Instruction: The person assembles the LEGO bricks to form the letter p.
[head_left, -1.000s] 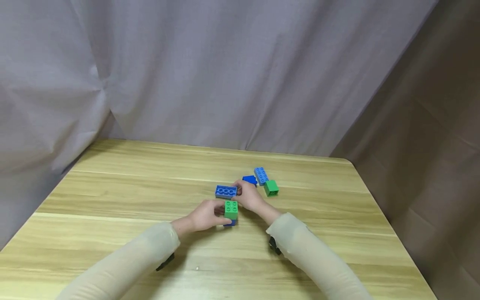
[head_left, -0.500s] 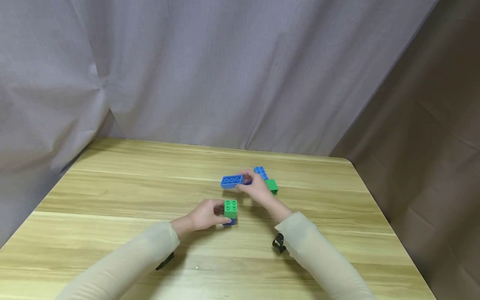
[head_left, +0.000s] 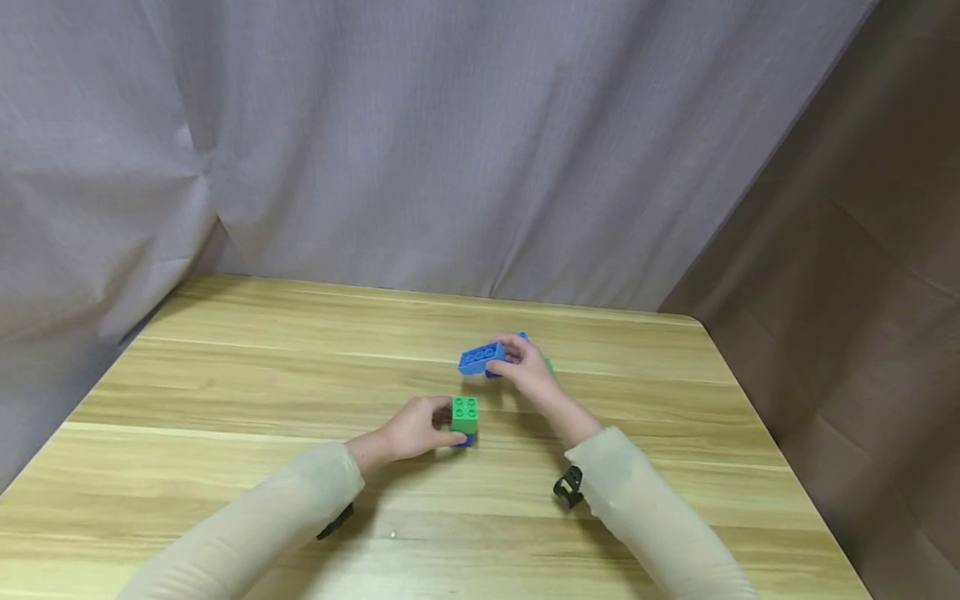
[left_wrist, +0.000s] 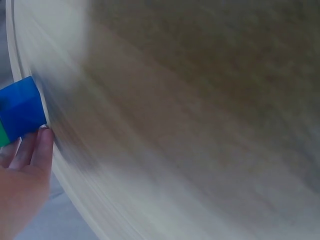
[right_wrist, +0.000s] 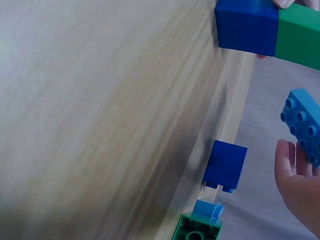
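Observation:
My left hand grips a two-brick stack standing on the table, thumb on the near side. A bright green toy brick is on top, studs up, with a dark blue brick under it. Beyond and to the right, my right hand pinches a lighter blue brick by its right end, raised over the table. Its hollow underside faces up in the head view; the right wrist view shows its studs pointing toward the tabletop.
Behind the right hand, partly hidden in the head view, lie a dark blue brick, another lighter blue brick and a green brick. The wooden table ends at a grey curtain behind; a brown curtain hangs right.
My right hand has taken the lighter blue brick off the table, lifting it and carrying it away and to the right. The left hand and its stack stay nearly in place.

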